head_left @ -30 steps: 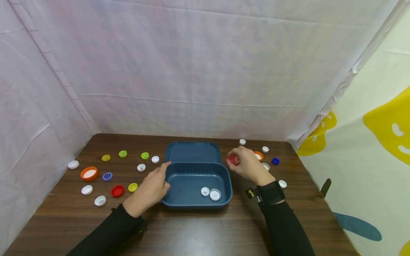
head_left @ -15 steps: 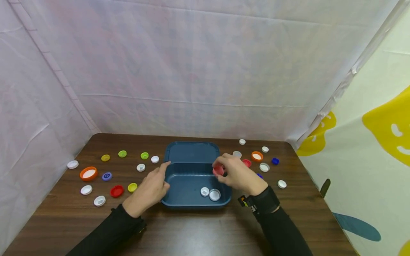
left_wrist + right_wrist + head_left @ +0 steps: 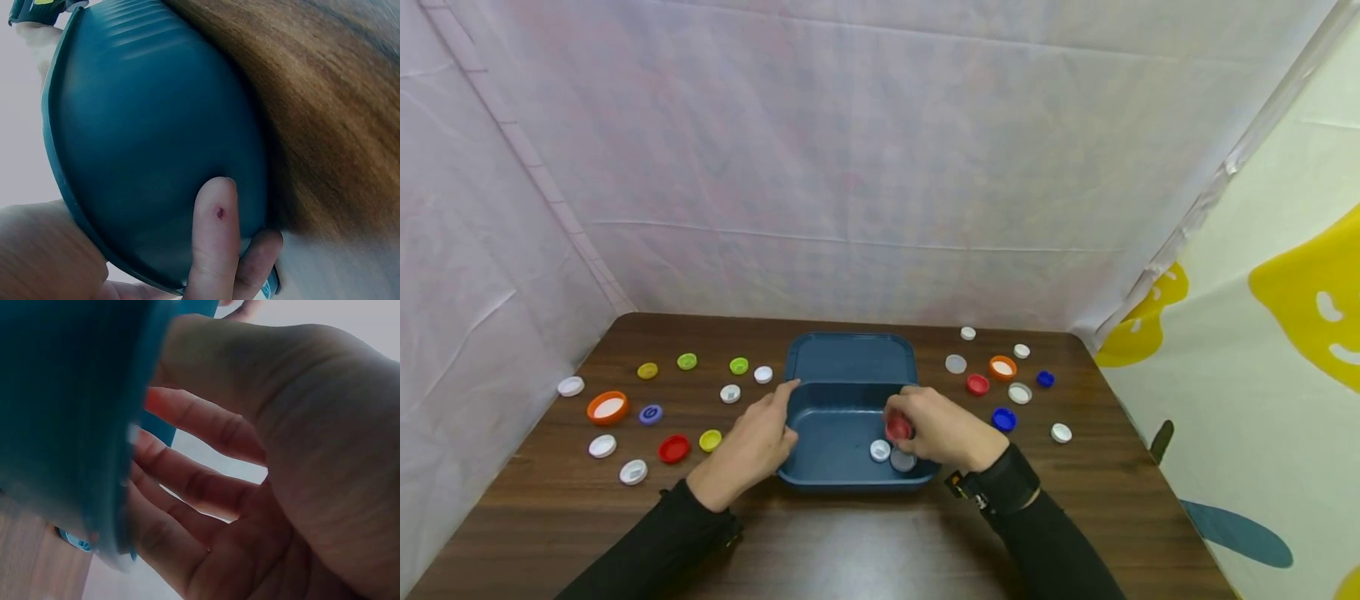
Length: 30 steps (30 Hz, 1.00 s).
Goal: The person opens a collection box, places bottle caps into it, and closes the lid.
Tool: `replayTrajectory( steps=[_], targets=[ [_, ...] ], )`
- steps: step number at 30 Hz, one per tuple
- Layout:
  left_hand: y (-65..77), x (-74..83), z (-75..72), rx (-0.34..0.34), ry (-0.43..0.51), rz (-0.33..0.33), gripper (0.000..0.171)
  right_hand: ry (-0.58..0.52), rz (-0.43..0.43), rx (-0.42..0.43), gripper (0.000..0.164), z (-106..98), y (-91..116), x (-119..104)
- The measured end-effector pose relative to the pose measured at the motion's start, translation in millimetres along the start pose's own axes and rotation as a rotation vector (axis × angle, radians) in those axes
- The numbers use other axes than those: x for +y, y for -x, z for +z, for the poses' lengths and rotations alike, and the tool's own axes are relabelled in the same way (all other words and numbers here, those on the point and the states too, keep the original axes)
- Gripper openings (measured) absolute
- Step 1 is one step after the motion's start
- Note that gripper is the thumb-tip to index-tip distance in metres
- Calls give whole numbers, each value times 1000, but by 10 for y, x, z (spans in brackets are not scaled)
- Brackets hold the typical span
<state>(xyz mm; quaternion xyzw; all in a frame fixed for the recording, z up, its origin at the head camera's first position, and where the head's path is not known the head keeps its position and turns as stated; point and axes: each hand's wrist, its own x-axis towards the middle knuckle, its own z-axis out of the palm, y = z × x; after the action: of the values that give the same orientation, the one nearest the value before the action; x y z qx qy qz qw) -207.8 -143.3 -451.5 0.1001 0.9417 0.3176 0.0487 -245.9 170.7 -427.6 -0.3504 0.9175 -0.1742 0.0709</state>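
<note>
Inside — right hand (image 3: 943,427) pinches red cap (image 3: 898,428), room leftward | left hand (image 3: 751,446) — box rim (image 3: 857,483)

White sheeting (image 3: 865,167) fills the top of the head view, yellow-patterned cloth (image 3: 1247,367) the right, brown tabletop (image 3: 850,546) the bottom.

Box (image 3: 827,433) on the table (image 3: 850,550), caps (image 3: 674,448) to both sides

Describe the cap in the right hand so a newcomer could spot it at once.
Find the blue box on the brown table. At its right side, the right hand pinches a red cap. Unlike the two pale caps lying in the box, it is red and held.
</note>
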Motion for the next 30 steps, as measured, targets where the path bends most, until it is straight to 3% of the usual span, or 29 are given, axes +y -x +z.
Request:
replayTrajectory(
  steps=[30],
  targets=[
    [-16, -4, 24, 6, -17, -21, 76, -37, -25, 23, 31, -52, 17, 9]
  ],
)
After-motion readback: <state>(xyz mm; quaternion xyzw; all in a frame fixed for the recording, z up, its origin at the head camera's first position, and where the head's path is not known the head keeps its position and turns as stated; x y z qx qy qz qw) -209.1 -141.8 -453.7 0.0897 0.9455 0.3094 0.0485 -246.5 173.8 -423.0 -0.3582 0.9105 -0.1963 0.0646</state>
